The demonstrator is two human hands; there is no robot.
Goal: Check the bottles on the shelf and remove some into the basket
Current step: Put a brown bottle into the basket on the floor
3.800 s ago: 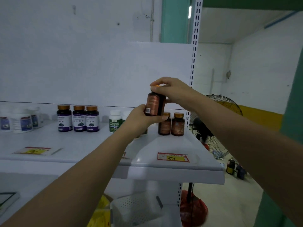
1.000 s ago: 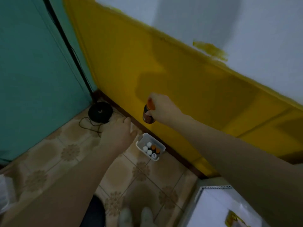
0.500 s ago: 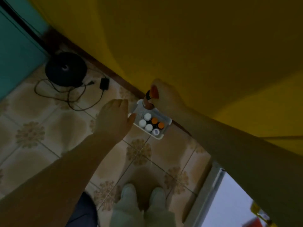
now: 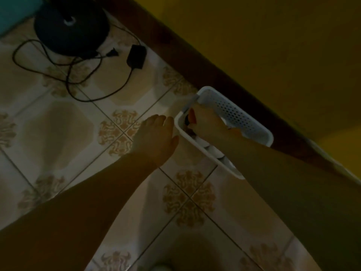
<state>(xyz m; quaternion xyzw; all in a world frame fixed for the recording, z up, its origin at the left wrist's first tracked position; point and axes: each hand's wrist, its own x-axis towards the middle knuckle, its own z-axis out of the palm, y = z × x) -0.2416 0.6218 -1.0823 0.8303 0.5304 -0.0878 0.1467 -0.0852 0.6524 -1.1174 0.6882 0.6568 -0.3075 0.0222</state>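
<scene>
Bottle [image 4: 189, 119] with an orange cap sits low inside the white basket [image 4: 236, 114] at right of centre in the frame, gripped from above by the right hand [image 4: 207, 124], whose fingers are closed round its top. Whether its base already rests on the basket floor is hidden. The left hand [image 4: 156, 137] hovers flat and empty, fingers loosely spread, just beside the basket's near rim without clearly touching it. Several white-capped bottles [image 4: 214, 151] already lie in the basket under the right forearm, so part of the removal looks done. This one seems nearly delivered; letting go remains. The shelf is out of view, so how many bottles are left to check cannot be told.
</scene>
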